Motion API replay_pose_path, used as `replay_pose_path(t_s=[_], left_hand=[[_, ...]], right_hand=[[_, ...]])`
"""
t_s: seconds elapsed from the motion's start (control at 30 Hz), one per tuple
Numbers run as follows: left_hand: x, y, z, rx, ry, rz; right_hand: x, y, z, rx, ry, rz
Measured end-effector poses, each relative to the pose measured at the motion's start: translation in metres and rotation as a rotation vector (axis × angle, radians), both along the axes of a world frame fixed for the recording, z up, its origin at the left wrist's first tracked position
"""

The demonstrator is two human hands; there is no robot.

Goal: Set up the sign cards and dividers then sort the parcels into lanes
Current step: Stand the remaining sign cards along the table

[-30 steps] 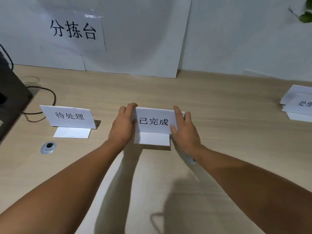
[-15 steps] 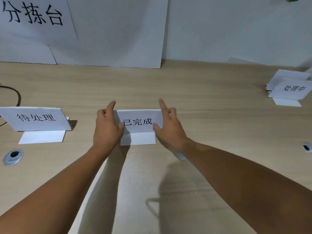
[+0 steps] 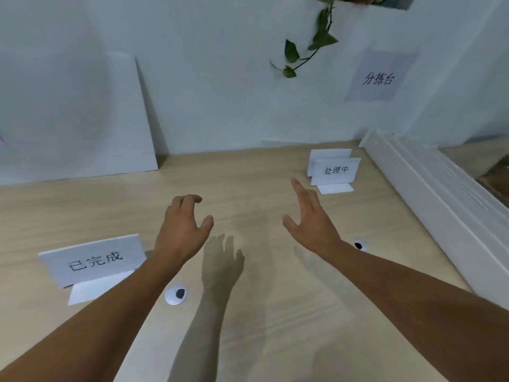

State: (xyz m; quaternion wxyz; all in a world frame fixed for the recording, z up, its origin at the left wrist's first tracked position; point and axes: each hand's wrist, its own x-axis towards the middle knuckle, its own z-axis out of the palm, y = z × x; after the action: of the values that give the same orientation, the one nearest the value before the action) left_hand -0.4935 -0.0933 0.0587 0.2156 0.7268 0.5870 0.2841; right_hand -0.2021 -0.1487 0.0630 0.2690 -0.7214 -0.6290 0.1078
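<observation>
The left hand [image 3: 183, 230] hangs over the tabletop [image 3: 248, 312] with loosely curled fingers, holding nothing. The right hand [image 3: 311, 221] is flat and empty too. The 已完成 sign card [image 3: 93, 260] stands at the left hand's 8 o'clock. The 处理中 sign card [image 3: 336, 170] stands at the right hand's 1 o'clock, untouched.

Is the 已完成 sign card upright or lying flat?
Upright: the 已完成 sign card stands on the table with its base flap flat in front, and neither left hand nor right hand touches it.
</observation>
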Motion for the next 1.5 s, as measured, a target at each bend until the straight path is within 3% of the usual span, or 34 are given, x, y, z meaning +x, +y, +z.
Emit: replay_pose_path(t_s=[0.17,0.33,0.5,0.77,0.97,1.13,1.33,1.5], left_hand=[[0.162,0.007,0.006,0.002,-0.015,-0.052],[0.300,0.028,-0.012,-0.063,-0.078,-0.016],[0.378,0.061,-0.045,-0.075,0.031,-0.110],[0.458,0.166,-0.087,-0.143,0.045,-0.086],[0.495,0.216,-0.126,-0.147,-0.004,-0.048],[0.503,0.200,-0.135,-0.140,-0.070,-0.005],[0.451,0.141,-0.115,-0.048,-0.081,-0.007],[0.355,0.089,-0.111,-0.039,-0.058,0.129]], right_hand=[[0.170,-0.007,0.005,0.069,-0.005,-0.108],[0.290,0.009,-0.025,0.024,0.032,-0.052],[0.362,0.051,-0.055,-0.010,0.075,-0.038],[0.424,0.170,-0.113,-0.031,0.133,-0.059],[0.432,0.242,-0.148,-0.028,0.134,-0.036],[0.427,0.228,-0.154,0.012,0.025,-0.027],[0.395,0.160,-0.137,0.102,-0.080,-0.014],[0.299,0.125,-0.126,0.044,0.011,0.118]])
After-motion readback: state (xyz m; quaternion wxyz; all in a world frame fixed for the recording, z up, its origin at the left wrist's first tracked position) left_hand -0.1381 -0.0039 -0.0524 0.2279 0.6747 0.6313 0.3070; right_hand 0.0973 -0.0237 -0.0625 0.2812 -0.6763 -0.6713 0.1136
